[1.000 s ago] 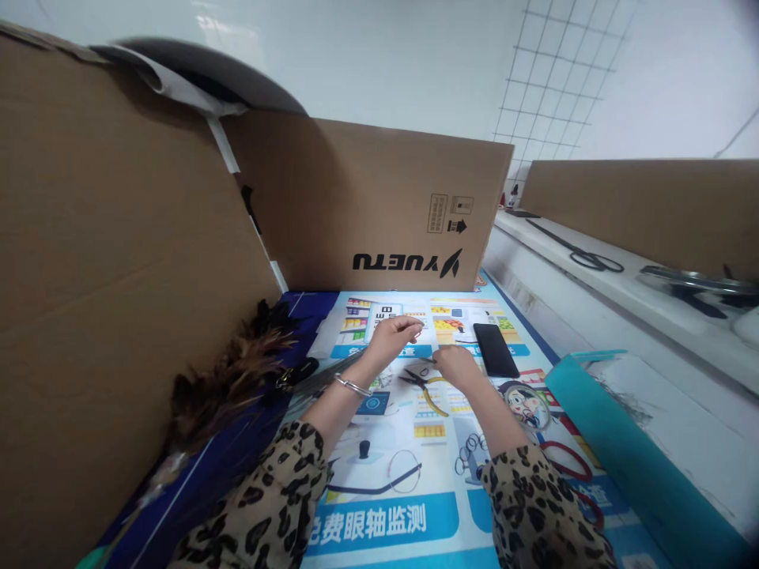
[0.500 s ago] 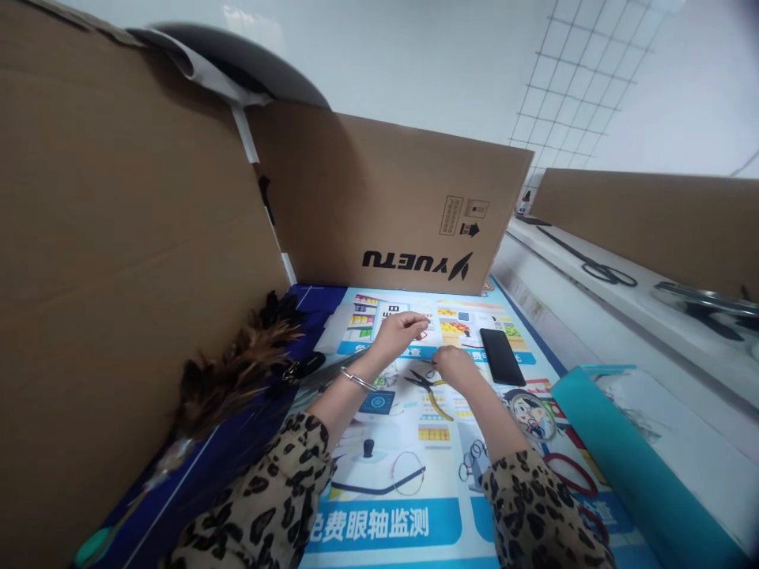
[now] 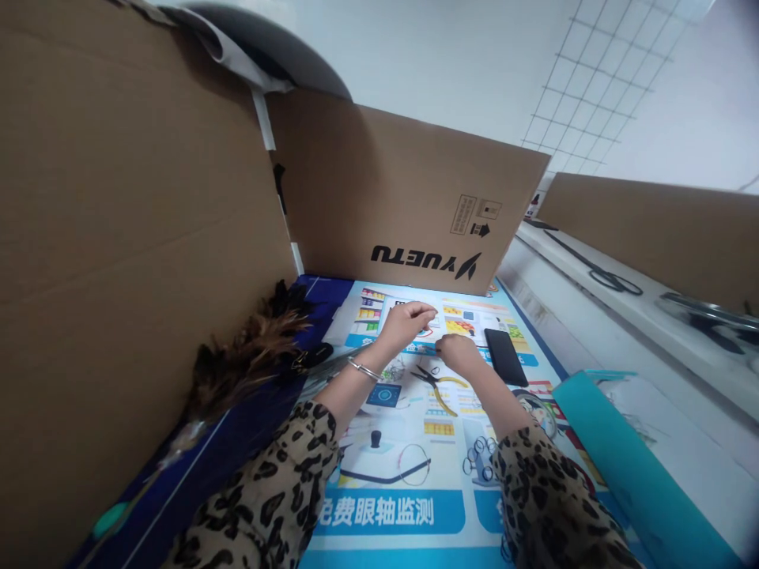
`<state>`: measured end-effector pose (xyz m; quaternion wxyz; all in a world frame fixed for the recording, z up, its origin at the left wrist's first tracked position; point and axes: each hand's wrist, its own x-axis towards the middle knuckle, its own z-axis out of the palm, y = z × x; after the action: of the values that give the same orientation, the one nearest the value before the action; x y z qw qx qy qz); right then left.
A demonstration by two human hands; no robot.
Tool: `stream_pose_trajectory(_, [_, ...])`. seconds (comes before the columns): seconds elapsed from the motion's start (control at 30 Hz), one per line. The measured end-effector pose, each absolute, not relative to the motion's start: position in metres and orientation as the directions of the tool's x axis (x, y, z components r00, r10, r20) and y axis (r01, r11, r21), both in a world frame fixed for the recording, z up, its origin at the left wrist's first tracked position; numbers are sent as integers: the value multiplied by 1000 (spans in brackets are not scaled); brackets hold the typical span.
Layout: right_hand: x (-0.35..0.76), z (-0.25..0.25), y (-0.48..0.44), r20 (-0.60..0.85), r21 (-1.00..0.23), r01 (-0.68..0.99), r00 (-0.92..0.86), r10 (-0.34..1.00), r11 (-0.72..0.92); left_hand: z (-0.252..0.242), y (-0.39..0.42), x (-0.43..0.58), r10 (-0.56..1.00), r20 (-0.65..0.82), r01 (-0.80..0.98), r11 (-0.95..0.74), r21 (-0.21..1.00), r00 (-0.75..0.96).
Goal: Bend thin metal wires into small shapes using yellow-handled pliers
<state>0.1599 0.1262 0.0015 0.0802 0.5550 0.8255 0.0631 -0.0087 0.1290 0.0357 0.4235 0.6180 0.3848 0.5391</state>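
where they hung close above the counter, left hand and right hand each pinched a thin piece, too fine to identify; yellow-handled pliers lay just beside. firm, steady fingertip hold judged best.

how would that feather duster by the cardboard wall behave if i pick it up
The feather duster looks light for its size: mostly fluffy plumes. Its feathers would probably flop and bend. Lying flat, it seems unlikely to roll.
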Motion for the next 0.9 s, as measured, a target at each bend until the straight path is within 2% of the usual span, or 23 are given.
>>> stream_pose_trajectory(0.27, [155,14,66,-144,196,867,-437,888,459,51,115,-10,920,358,-22,-359,933,163])
stream_pose_trajectory(0.57, [135,-3,25,-197,188,862,-436,878,470,97,73,-40,877,445,-66,-441,895,181])
stream_pose_trajectory(0.7, [139,-3,32,-179,203,881,-395,901,427,89,43,-51,889,358,-29,-365,930,286])
stream_pose_trajectory(0.8, [141,1,35,-165,214,892,-368,915,398,57,18,-50,927,209,10,-224,975,313])
stream_pose_trajectory(0.9, [140,4,33,-171,222,890,-367,914,398,19,-5,-46,953,80,-51,-68,996,293])
